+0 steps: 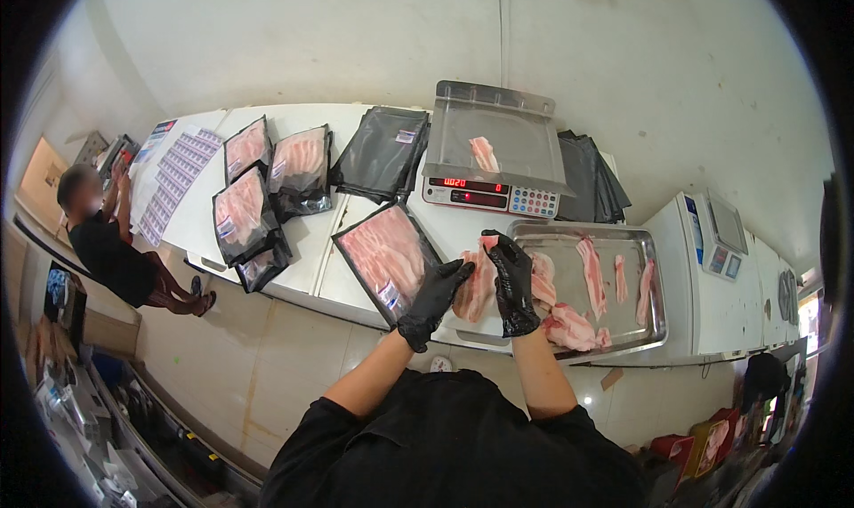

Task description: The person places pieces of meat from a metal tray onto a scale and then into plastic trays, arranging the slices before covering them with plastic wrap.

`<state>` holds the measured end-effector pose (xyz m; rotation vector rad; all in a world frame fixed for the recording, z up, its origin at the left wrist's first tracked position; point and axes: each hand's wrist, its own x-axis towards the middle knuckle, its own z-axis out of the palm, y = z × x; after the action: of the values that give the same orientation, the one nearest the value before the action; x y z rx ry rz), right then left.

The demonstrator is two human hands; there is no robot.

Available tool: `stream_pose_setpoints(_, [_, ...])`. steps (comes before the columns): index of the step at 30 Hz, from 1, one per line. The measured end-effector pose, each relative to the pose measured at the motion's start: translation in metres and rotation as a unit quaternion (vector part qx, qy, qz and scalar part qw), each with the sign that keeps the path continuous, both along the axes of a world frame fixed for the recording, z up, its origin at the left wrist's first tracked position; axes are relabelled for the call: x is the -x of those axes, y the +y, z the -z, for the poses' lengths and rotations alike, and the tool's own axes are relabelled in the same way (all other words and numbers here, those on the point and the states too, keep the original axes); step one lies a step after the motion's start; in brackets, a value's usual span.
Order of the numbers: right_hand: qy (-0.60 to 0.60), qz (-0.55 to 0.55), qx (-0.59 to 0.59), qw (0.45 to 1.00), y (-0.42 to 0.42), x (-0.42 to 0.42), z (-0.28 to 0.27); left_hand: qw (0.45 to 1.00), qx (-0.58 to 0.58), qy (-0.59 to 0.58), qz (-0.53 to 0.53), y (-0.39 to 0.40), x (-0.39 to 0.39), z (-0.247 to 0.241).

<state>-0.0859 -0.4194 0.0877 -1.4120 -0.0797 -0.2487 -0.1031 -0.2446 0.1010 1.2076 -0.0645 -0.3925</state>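
Observation:
Both my hands wear black gloves. My left hand (432, 300) holds a small stack of raw pork belly slices (475, 286) by its left side, its thumb on top. Pinched in the fingertips of my right hand (514, 288) is a small piece of pork (489, 242) at the stack's upper end. Left of the stack lies a black-backed clear bag (385, 258) filled with pork slices and bearing a label. A stainless steel tray (627, 338) beside my right hand contains loose strips and folded pieces of pork. Beyond, a single slice (484, 154) rests on the metal pan of a digital scale (467, 194).
Several filled pork bags (241, 214) lie to the left, near a stack of black bags (381, 154) and a sheet of labels (179, 181). More black bags (590, 181) sit right of the scale. Another person (110, 241) stands far left. A second scale (722, 234) is at right.

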Motion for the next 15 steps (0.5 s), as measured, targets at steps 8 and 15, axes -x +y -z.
stream_pose_setpoints(8, [0.031,0.028,-0.080,0.996,-0.001,0.006,0.022,1.000,-0.009,-0.012,-0.012,-0.007,0.006,0.008])
stream_pose_setpoints(15, [0.022,-0.004,-0.076,0.997,-0.003,0.006,0.027,0.980,-0.176,-0.075,0.049,-0.005,0.007,-0.001])
